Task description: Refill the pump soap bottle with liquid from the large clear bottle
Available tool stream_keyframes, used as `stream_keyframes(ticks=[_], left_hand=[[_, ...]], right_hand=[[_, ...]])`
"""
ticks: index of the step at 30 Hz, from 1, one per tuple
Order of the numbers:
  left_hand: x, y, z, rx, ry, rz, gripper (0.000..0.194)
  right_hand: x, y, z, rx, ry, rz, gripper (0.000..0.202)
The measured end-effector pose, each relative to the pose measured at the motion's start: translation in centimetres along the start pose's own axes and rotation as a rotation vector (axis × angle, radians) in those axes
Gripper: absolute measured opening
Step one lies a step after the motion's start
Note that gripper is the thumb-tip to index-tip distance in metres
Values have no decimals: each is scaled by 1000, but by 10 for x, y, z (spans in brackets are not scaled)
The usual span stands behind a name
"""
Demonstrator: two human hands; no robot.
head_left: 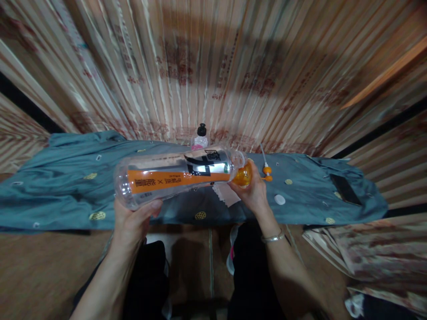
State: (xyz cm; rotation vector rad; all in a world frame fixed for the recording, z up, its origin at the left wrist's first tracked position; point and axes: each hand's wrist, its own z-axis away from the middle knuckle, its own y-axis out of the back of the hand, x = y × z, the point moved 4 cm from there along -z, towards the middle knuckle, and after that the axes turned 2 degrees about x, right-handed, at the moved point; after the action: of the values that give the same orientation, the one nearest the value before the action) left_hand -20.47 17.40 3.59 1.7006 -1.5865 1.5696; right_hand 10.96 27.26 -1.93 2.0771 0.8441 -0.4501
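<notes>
My left hand (133,222) is wrapped round the base end of a large clear plastic bottle (156,178) with an orange and black label. The bottle lies almost level above the table, its open neck pointing right. At that neck, my right hand (253,186) grips a small amber bottle (243,174), partly hidden by the fingers. The two mouths are close together; whether they touch I cannot tell. Just right of my right hand, an orange and white spray head (267,170) with a thin tube rests on the cloth. A white round cap (279,199) lies nearer to me.
A teal patterned cloth (76,186) covers the narrow table. Behind the large bottle stands a bottle with a black cap (202,130). A pale piece of paper (226,196) lies below the hands, a black phone (345,189) at the right. Striped curtains (207,66) hang behind.
</notes>
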Motion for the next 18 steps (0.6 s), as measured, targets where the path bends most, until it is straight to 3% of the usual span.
stream_keyframes(ticks=[18], left_hand=[[1,-1,0,-4,3,40,46]], right_hand=[[0,0,0,-2,-16,-4,96]])
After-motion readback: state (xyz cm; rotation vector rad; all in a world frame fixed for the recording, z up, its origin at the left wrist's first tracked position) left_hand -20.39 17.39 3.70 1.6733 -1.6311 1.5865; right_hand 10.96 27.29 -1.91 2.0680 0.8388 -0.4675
